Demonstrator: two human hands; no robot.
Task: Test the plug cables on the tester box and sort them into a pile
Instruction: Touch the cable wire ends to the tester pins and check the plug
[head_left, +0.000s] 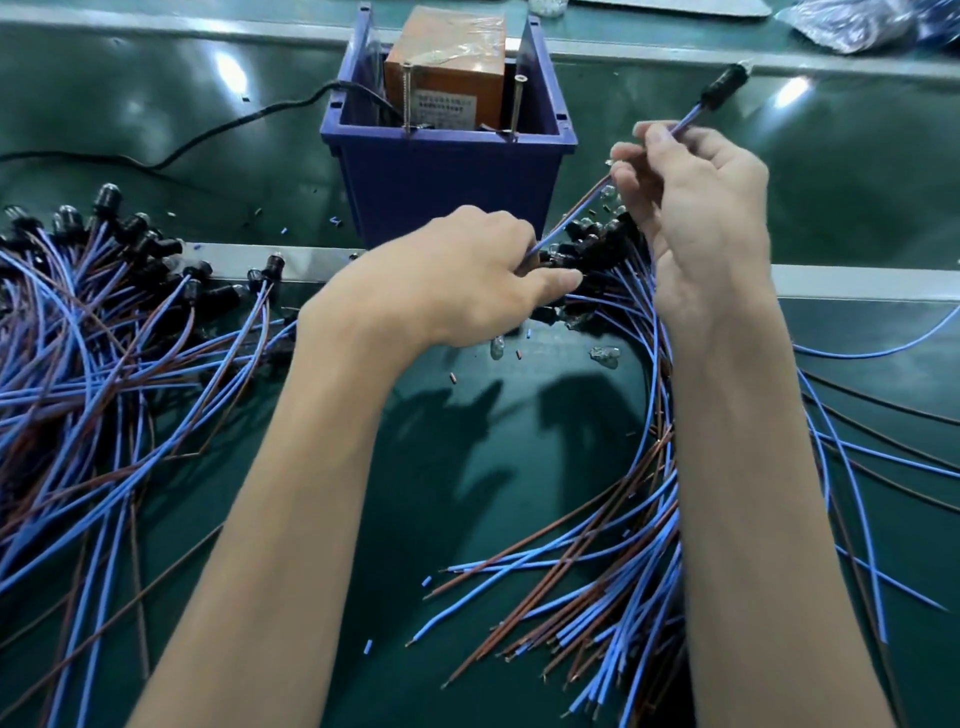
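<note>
Stripped blue and brown wire ends (571, 623) fan out low on the green belt (441, 493), under the right forearm. Higher up, the right hand (696, 218) pinches a plug cable (576, 208) between thumb and fingers. Its black plug (724, 85) points up and away, just right of the orange tester box (447, 67) in its blue bin (447, 182). The left hand (457, 275) curls round the same cable's wires lower down. Another cable pile (104, 322) sprawls at the left.

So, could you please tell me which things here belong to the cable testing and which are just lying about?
In the job: left hand, right hand, held cable, tester box, blue bin, left cable pile, right cable pile.
Lying about: plastic bag, insulation scraps, loose bulb.
</note>
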